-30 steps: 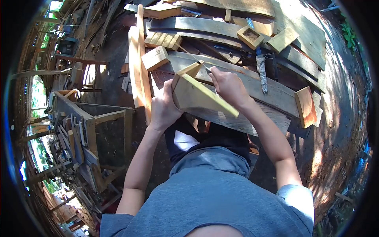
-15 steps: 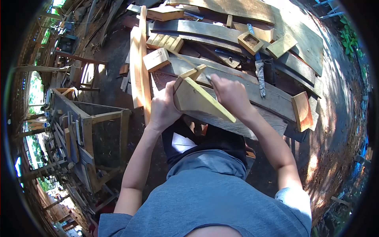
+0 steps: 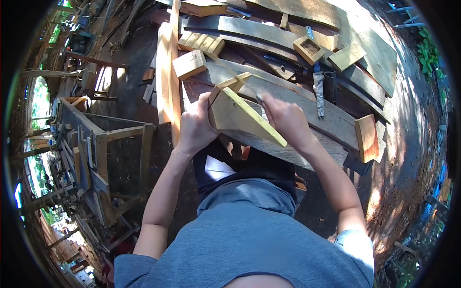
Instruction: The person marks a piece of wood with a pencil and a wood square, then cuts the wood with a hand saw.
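My left hand is closed around the side of a wooden piece, which looks like boards joined at an angle and is held tilted above the bench. My right hand is closed just right of the piece's upper end. A small dark tip shows by its fingers, but most of what it grips is hidden. Left of the wooden piece lie a pale wood block and a grooved wood block.
Weathered planks form the bench top. On it are a hollow square wood block, a flat block, a tool with a wrapped handle and a reddish block. Long boards run along the left edge. A wooden frame stands at left.
The thin strip that stretched left from my right hand past the wooden piece no longer shows. My right hand has shifted slightly right and down; the left still holds the piece.
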`<action>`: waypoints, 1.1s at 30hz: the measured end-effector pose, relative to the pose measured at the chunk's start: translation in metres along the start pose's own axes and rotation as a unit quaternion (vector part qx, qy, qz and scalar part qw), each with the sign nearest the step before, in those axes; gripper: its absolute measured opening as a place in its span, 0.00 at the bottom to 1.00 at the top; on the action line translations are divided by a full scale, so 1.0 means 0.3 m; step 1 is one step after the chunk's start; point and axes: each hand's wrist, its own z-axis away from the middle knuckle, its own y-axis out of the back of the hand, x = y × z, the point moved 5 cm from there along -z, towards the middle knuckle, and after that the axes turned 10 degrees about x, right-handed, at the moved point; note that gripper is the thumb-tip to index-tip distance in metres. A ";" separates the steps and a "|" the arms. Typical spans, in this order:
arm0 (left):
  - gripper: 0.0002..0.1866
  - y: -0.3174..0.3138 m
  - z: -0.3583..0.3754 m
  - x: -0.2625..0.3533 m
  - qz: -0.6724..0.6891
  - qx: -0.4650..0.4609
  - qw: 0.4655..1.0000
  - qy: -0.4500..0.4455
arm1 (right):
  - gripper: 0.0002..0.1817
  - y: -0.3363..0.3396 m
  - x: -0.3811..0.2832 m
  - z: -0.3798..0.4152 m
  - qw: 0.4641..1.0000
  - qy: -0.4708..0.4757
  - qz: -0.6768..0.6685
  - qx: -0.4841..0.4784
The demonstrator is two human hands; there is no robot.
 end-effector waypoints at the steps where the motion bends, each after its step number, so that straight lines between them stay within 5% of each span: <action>1: 0.40 0.005 -0.007 0.019 -0.026 -0.013 1.000 -0.006 | 0.08 -0.039 0.046 -0.034 0.999 -0.020 0.041 -0.009; 10: 0.40 0.004 0.012 0.001 0.004 0.024 1.000 -0.007 | 0.10 0.016 -0.026 -0.006 0.998 0.042 -0.026 0.034; 16: 0.40 0.002 0.000 0.011 -0.045 -0.008 0.999 -0.018 | 0.11 -0.064 0.075 -0.106 0.996 -0.042 0.054 -0.051; 18: 0.40 0.004 0.000 -0.016 -0.032 0.000 0.999 -0.015 | 0.11 0.018 -0.042 -0.068 0.998 0.047 -0.027 -0.029; 22: 0.40 0.004 -0.004 0.012 -0.019 -0.008 1.000 -0.010 | 0.10 0.006 0.013 -0.070 0.994 0.067 -0.091 0.013; 26: 0.40 0.001 -0.014 0.037 -0.056 -0.013 0.997 -0.047 | 0.09 -0.077 0.120 -0.133 0.995 -0.054 0.028 -0.082; 31: 0.38 0.004 0.007 -0.012 0.014 0.004 1.000 0.020 | 0.08 0.055 -0.071 -0.079 0.990 0.119 -0.072 -0.006; 33: 0.38 -0.001 0.000 0.010 -0.003 0.000 1.000 0.017 | 0.08 -0.003 0.015 -0.091 0.997 0.064 -0.028 -0.016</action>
